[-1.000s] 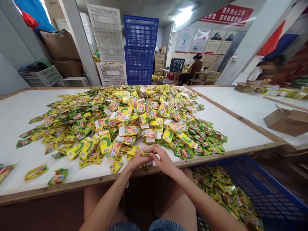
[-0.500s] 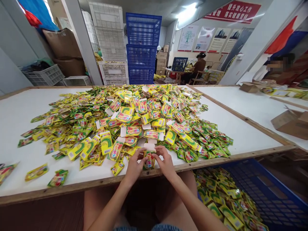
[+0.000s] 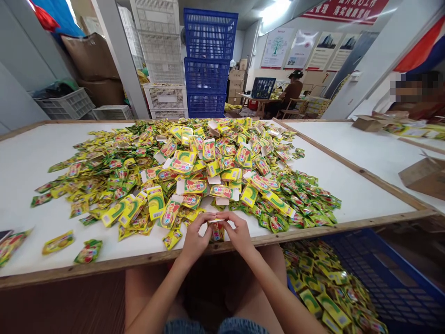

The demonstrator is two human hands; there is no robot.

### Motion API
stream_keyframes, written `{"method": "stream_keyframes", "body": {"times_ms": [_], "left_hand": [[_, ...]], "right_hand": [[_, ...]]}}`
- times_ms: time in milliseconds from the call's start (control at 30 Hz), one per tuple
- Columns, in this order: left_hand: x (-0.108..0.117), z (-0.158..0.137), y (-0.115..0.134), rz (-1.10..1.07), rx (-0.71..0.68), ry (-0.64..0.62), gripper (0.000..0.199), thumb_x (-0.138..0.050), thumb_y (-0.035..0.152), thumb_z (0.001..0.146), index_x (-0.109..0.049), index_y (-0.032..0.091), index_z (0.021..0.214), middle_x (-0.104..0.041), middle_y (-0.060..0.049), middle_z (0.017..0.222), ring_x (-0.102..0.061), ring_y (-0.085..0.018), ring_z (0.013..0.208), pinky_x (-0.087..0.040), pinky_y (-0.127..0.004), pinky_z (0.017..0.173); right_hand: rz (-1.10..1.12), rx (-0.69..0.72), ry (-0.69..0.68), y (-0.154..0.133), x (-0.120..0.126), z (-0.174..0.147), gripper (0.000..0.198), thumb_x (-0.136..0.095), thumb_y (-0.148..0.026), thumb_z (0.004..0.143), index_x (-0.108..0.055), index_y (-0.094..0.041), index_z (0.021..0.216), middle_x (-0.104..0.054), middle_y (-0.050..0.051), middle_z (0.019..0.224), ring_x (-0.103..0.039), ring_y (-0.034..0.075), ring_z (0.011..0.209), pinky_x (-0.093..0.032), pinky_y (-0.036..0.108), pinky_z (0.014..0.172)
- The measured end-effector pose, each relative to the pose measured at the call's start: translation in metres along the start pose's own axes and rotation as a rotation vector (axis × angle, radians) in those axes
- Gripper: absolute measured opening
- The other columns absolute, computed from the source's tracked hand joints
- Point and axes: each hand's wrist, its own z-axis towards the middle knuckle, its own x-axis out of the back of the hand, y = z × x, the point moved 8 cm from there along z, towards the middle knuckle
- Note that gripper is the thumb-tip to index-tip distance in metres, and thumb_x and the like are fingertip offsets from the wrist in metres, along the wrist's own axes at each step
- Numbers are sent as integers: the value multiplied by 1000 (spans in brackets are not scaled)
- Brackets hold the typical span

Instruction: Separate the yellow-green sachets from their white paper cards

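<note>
At the table's front edge, a small candy box [image 3: 218, 232] stands between my two hands, its printed front toward me and its white top flap folded down under my fingers. My left hand [image 3: 198, 234] is closed on the box's left side, thumb in front and fingertips at the top. The right hand [image 3: 237, 232] mirrors it on the right, with both sets of fingertips meeting over the flap. Just beyond lies a heap of yellow-green boxes [image 3: 192, 186], several with white flaps sticking out. Green candy packets [image 3: 306, 199] spread to the right and yellow packets [image 3: 86, 185] to the left.
Below the table at right, a blue crate [image 3: 385, 278] holds many yellow boxes. Loose packets [image 3: 88, 252] lie near the front left edge. A wooden strip [image 3: 361, 172] divides the table, with a cardboard box [image 3: 426, 174] beyond. Stacked crates [image 3: 206, 74] and other people are behind.
The white flap that stood up from the box is now bent down. Both hands' fingertips have come together over the box top. The camera view has shifted slightly.
</note>
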Motion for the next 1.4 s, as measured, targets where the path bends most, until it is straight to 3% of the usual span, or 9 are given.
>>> {"method": "stream_keyframes", "body": {"times_ms": [200,433,800,900,1000,1100,1167,1267,1400], "left_hand": [[7,-5,5,30,29,86,13,-56,24,79,-63,19,89,-64,-7,96,-59,-19,95,-44,-33,88],[6,-1,-1,39,95,122,13,-57,26,79,-61,19,88,-64,-4,85,-60,-16,80,-47,-28,76],[8,-12,6,134,-38,60,12,-56,23,80,-67,21,86,-63,-5,92,-58,-19,91,-44,-34,86],[20,-14,7,270,-48,88,23,-54,25,81,-60,23,103,-60,-7,106,-54,-20,102,-42,-35,91],[56,-8,6,563,-47,254,31,-52,28,82,-52,22,112,-56,-9,115,-48,-23,111,-35,-40,97],[90,5,-8,941,110,324,47,-52,33,79,-44,17,123,-52,-16,118,-44,-32,113,-33,-50,93],[100,14,-21,1076,201,283,57,-52,32,78,-36,13,129,-53,-19,117,-45,-36,110,-32,-53,89],[105,22,-30,1067,210,243,54,-48,26,79,-34,10,129,-54,-20,115,-49,-35,107,-33,-51,88],[114,17,-27,860,173,287,35,-45,27,80,-48,15,113,-58,-15,107,-53,-31,102,-39,-43,86]], "right_hand": [[-43,17,-40,-12,1,-4,18,-51,-30,84,-64,-21,94,-64,6,97,-58,18,91,-46,31,78],[-153,-44,-11,-10,1,2,17,-49,-31,84,-61,-19,89,-60,0,70,-53,13,64,-43,25,63],[-62,17,10,-10,-4,-15,18,-46,-25,86,-62,-21,91,-63,4,86,-58,17,85,-46,30,76],[-230,71,132,-29,39,-25,21,-41,-23,87,-61,-21,89,-62,5,90,-56,18,89,-45,32,79],[-610,62,399,-49,130,-49,20,-42,-26,85,-60,-20,90,-61,8,93,-54,21,91,-41,38,83],[-1101,-51,661,-62,217,-79,27,-43,-35,82,-63,-17,83,-61,13,85,-53,28,89,-37,44,82],[-1184,-123,705,-60,241,-91,32,-42,-41,81,-62,-16,82,-61,13,82,-54,29,84,-39,43,77],[-955,-213,520,-33,214,-87,30,-43,-41,82,-60,-18,89,-63,10,85,-57,24,78,-42,36,72],[-612,-135,98,4,107,-53,23,-41,-33,86,-60,-20,86,-63,8,87,-57,22,83,-44,34,75]]}}
